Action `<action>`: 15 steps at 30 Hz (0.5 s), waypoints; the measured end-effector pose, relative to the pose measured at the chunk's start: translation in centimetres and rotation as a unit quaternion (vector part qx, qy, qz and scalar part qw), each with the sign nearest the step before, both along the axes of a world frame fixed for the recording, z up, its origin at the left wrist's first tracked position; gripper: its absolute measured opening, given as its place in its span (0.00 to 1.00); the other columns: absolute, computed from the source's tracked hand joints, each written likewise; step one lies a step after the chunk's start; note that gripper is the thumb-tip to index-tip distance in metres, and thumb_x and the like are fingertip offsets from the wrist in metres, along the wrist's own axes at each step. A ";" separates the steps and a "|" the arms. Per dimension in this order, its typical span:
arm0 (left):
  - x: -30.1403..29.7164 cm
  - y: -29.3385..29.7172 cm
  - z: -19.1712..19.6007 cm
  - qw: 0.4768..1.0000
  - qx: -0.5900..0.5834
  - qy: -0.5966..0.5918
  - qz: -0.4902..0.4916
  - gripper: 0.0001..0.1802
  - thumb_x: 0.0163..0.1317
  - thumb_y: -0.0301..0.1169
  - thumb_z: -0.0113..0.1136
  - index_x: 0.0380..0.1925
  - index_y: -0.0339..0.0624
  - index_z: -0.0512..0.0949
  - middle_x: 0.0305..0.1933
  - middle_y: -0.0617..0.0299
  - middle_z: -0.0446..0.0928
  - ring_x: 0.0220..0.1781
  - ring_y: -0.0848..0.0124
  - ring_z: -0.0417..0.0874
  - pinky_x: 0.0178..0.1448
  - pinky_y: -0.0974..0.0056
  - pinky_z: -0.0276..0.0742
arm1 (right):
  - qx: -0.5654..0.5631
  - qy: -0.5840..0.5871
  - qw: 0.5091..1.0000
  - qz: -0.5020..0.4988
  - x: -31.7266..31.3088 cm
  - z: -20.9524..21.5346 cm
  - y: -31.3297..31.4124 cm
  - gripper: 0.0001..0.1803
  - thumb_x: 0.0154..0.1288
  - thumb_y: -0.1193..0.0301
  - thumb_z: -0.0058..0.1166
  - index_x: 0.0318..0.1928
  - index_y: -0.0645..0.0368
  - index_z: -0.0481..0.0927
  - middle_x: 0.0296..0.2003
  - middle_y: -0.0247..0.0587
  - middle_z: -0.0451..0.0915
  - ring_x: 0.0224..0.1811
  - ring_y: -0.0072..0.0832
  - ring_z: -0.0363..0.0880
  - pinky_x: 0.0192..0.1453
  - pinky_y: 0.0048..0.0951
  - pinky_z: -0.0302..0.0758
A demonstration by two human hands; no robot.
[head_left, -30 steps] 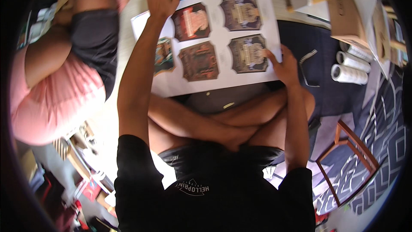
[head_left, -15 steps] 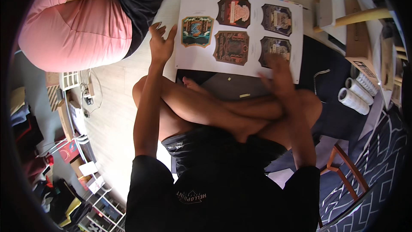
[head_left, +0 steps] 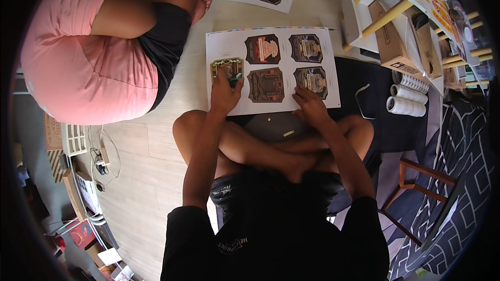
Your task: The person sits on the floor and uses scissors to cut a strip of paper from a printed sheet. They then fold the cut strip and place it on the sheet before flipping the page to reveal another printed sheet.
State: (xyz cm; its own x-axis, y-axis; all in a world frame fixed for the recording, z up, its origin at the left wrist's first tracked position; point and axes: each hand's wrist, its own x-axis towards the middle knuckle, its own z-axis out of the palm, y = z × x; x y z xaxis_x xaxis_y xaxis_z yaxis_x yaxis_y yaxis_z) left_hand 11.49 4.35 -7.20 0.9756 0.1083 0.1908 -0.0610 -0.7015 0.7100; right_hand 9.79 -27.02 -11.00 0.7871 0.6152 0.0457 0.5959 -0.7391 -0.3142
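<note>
A large white printed sheet (head_left: 291, 105) lies in front of my crossed legs, bearing several dark, ornate label designs. My left hand (head_left: 226, 92) rests open on its left side, the fingers over the green and gold label (head_left: 235, 67). Near the sheet's lower right, my right hand (head_left: 312, 106) lies open, with its fingertips at the lower edge of a black and grey label (head_left: 312, 80). A brown label (head_left: 265, 84) is between the two hands, and a red and cream one (head_left: 263, 49) sits above it. Neither hand holds anything.
Another person in a pink shirt (head_left: 88, 73) sits at the left. A second printed sheet (head_left: 281, 2) lies beyond mine. White rolls (head_left: 406, 105), a cardboard box (head_left: 388, 41) and a wooden-legged rack (head_left: 380, 2) stand at the right. Cables (head_left: 104, 156) run along the left floor.
Both hands have come down onto the sheet, the left from beside its left edge, the right from above its lower right. The view has shifted, bringing the second sheet into sight.
</note>
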 end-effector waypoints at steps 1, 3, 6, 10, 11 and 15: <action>-0.1 -0.1 0.1 1.000 -0.003 0.012 -0.007 0.31 0.61 0.36 0.65 0.56 0.32 0.62 0.49 0.30 0.74 0.48 0.37 0.78 0.52 0.45 0.75 | -0.008 0.003 1.000 -0.002 -0.1 0.2 0.0 0.33 0.49 0.63 0.69 0.57 0.61 0.76 0.63 0.49 0.71 0.69 0.45 0.65 0.71 0.44 0.64; -0.5 -0.4 0.3 1.000 0.008 -0.006 -0.004 0.31 0.61 0.36 0.65 0.56 0.32 0.62 0.49 0.29 0.74 0.49 0.37 0.78 0.53 0.45 0.74 | -0.038 -0.033 0.999 0.001 -0.6 0.2 0.0 0.33 0.50 0.64 0.69 0.57 0.61 0.76 0.64 0.50 0.70 0.69 0.45 0.65 0.71 0.44 0.64; -1.0 0.1 0.0 1.000 -0.005 -0.014 -0.002 0.32 0.61 0.37 0.65 0.57 0.32 0.61 0.50 0.28 0.73 0.51 0.36 0.78 0.54 0.45 0.74 | -0.053 -0.055 0.997 0.005 -1.1 0.1 0.0 0.32 0.51 0.64 0.68 0.57 0.61 0.76 0.63 0.52 0.70 0.69 0.46 0.65 0.71 0.44 0.65; -1.4 0.8 0.2 1.000 -0.016 -0.006 0.010 0.32 0.61 0.37 0.65 0.57 0.32 0.61 0.50 0.29 0.73 0.51 0.36 0.78 0.55 0.45 0.74 | -0.024 -0.023 0.999 0.008 -0.6 0.6 0.1 0.31 0.49 0.64 0.69 0.55 0.61 0.77 0.62 0.53 0.72 0.68 0.46 0.67 0.70 0.43 0.66; -1.4 0.8 0.1 1.000 -0.010 -0.004 0.009 0.32 0.61 0.38 0.64 0.57 0.32 0.61 0.50 0.29 0.74 0.51 0.36 0.78 0.54 0.45 0.75 | -0.021 -0.014 1.000 0.008 -0.4 0.8 0.2 0.31 0.49 0.64 0.70 0.54 0.61 0.78 0.62 0.52 0.72 0.68 0.46 0.68 0.69 0.43 0.67; -0.6 0.5 0.0 1.000 0.015 0.003 0.004 0.32 0.62 0.38 0.64 0.57 0.31 0.61 0.49 0.30 0.74 0.49 0.36 0.79 0.52 0.45 0.76 | 0.004 0.009 1.000 0.006 0.5 1.0 -0.1 0.29 0.46 0.65 0.71 0.50 0.61 0.79 0.60 0.51 0.74 0.66 0.47 0.69 0.68 0.41 0.69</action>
